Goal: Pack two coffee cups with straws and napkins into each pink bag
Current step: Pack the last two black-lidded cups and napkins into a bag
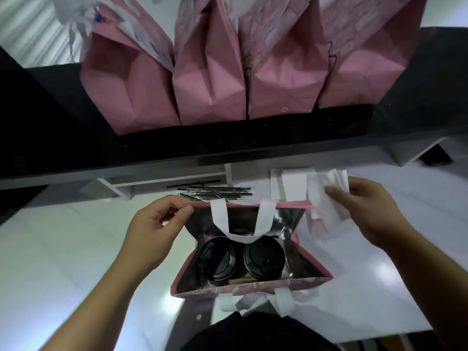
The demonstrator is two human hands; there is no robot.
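An open pink bag [311,263] with a silver lining stands on the white table in front of me. Two coffee cups with black lids [219,259] [263,259] stand side by side inside it. My left hand [152,229] pinches the bag's far rim at its left corner. My right hand [367,201] grips white napkins [321,196] just beyond the bag's far right corner. Black wrapped straws [215,193] lie in a pile behind the bag. More white napkins [288,183] lie flat next to them.
Several closed pink bags [210,79] stand in a row on a raised black counter [63,138] behind the white table [63,249]. A dark flat object [436,155] lies at the far right.
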